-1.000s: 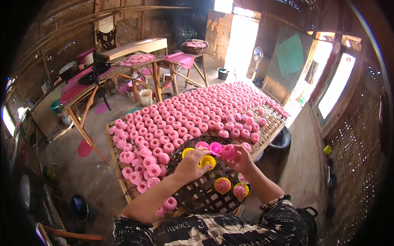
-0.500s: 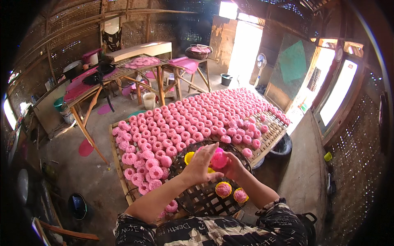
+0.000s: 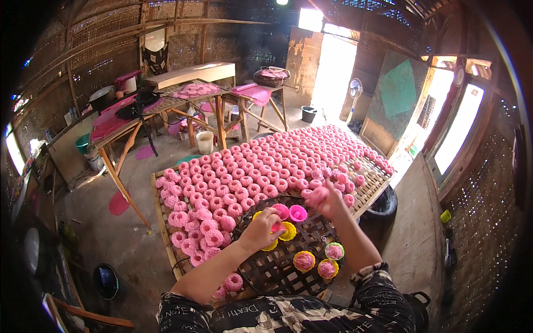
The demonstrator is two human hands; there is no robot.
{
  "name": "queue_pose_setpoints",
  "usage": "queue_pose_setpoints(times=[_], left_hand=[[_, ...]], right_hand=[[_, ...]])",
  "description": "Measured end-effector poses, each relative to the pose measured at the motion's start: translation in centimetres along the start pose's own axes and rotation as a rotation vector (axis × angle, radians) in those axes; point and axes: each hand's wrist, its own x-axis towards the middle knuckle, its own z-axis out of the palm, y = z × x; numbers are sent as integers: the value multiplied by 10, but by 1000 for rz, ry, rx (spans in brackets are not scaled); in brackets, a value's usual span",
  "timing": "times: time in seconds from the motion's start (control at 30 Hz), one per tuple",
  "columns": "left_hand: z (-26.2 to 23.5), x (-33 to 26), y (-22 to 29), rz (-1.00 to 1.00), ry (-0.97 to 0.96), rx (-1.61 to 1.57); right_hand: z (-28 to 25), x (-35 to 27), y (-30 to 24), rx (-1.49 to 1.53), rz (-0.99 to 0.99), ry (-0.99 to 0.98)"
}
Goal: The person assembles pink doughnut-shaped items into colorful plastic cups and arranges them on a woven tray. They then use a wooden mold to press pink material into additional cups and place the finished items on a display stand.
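My left hand (image 3: pixel 259 231) is closed on a small pink mould cup (image 3: pixel 277 226), above a dark round woven tray. Right by it on the tray stand yellow fluted mould cups (image 3: pixel 288 231) and a bright pink mould cup (image 3: pixel 298 213). Out past the tray's far right edge, my right hand (image 3: pixel 333 204) grips a pink ring-shaped cake (image 3: pixel 316 196), slightly smeared by motion. Rows of similar pink ring cakes (image 3: pixel 239 180) cover most of the slatted bamboo rack. Nearer me on the tray, several fluted cups hold pink shreds, such as a yellow cup (image 3: pixel 304 261).
The round tray (image 3: pixel 272 283) rests on the near end of the bamboo rack (image 3: pixel 368 194). Behind on the left, a wooden table (image 3: pixel 119 130) bears pink sheets. A black basin (image 3: pixel 383 202) sits beneath the rack's right side. A fan (image 3: pixel 354 91) stands near the bright doorway.
My hands have moved apart from together over the tray. The right one went right and away with the pink cake; the left stayed low with a cup. A green-rimmed filled cup now shows.
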Motion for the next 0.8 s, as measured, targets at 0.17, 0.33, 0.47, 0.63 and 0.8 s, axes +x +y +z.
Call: queue_pose_setpoints(times=[0.17,0.33,0.47,0.63,0.8], left_hand=[[-4,-15,-8,-13,-69,138],[-40,-33,9,-64,38,196],[-80,-56,33,-157,155,133],[-111,-82,61,-215,317,184],[-124,-98,69,-299,370,193]], right_hand=[[12,14,-66,-370,-473,608],[47,-29,-16,-965,-368,325],[63,-93,49,-1994,-216,-433],[75,-130,98,-2270,-32,-589],[62,-115,75,-1722,29,-312]])
